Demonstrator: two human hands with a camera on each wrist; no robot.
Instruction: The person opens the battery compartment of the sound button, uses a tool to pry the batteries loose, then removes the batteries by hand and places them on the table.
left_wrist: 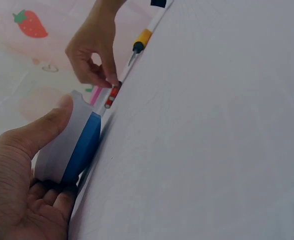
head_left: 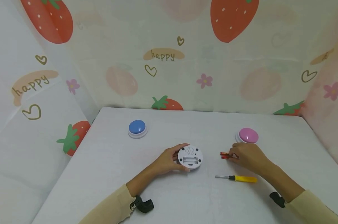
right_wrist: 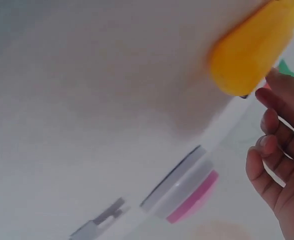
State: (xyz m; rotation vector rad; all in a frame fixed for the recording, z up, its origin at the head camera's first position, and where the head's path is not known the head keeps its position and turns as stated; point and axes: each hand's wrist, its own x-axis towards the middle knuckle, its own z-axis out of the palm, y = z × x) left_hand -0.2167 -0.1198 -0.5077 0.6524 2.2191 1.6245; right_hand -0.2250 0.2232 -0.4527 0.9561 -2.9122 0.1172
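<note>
My left hand (head_left: 167, 161) grips a round white push button (head_left: 189, 150), thumb below and fingers above its rim. Its back faces up, showing speaker holes and an uncovered battery bay with no batteries in it. The left wrist view reveals its blue top (left_wrist: 82, 147) turned toward the table. To the right, my right hand (head_left: 248, 156) pinches with thumb and forefinger at the end of a red battery (head_left: 223, 153). A second red battery (head_left: 224, 157) lies alongside it, both low over the white cloth. The other right fingers are curled, as the right wrist view shows.
A screwdriver (head_left: 245, 179) with a yellow handle lies in front of the right hand. Behind that hand sits a pink push button (head_left: 248, 135); a blue one (head_left: 137, 127) stands at the back left. Strawberry-printed cloth (head_left: 163, 81) walls the table's back and sides.
</note>
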